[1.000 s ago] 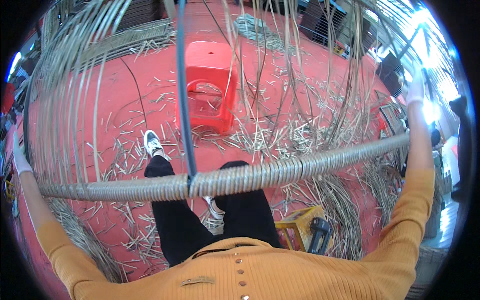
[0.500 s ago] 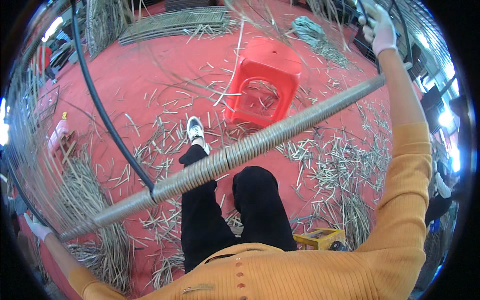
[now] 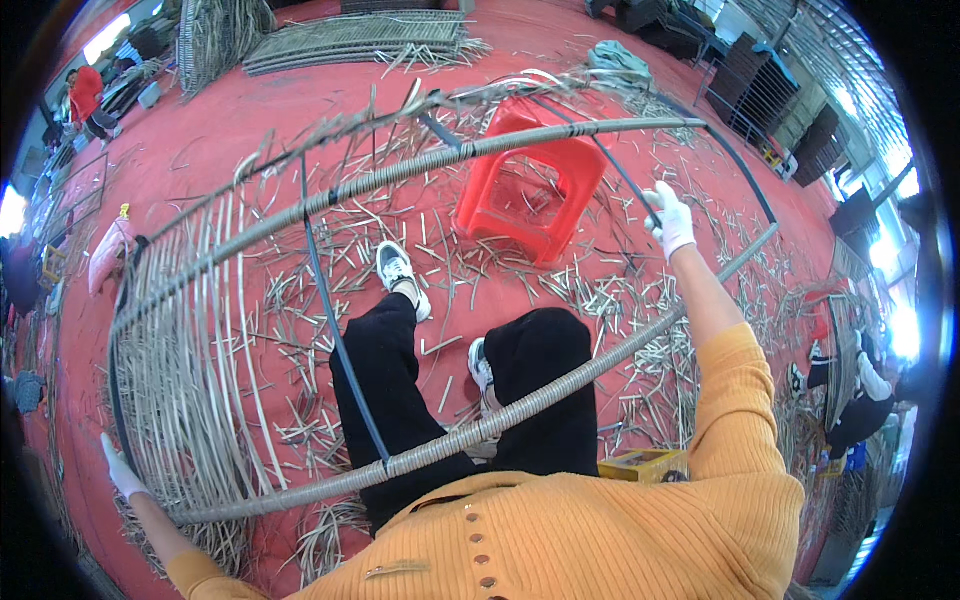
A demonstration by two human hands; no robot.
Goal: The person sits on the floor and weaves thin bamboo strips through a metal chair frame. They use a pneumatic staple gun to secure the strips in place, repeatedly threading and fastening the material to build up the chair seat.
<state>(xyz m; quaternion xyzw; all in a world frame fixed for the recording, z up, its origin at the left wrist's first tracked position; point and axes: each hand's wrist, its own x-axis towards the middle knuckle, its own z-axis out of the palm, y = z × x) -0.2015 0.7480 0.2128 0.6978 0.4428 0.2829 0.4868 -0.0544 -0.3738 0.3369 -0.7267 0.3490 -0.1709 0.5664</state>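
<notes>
A large furniture frame [image 3: 440, 160] lies across my lap and in front of me. Its long curved rails are wound with pale cane, and thin black bars [image 3: 335, 320] join them. Woven strands [image 3: 190, 370] fill its left part, with loose ends sticking up along the far rail. My right hand [image 3: 670, 220], in a white glove, is closed around a black bar at the right. At the lower left my gloved left hand [image 3: 122, 470] lies against the frame's end bar, fingers stretched out along it; its thumb is hidden.
A red plastic stool [image 3: 535, 185] stands beyond the frame. Cut cane strips [image 3: 690, 380] litter the red floor. A yellow box-like object [image 3: 645, 465] sits beside my right knee. Woven panels [image 3: 355, 42] lie at the back. People are at the far left [image 3: 88, 100] and right [image 3: 865, 405].
The frame has tipped from nearly edge-on to lying broad side up, and its near rail has dropped toward my lap. My right hand has come down and left with it.
</notes>
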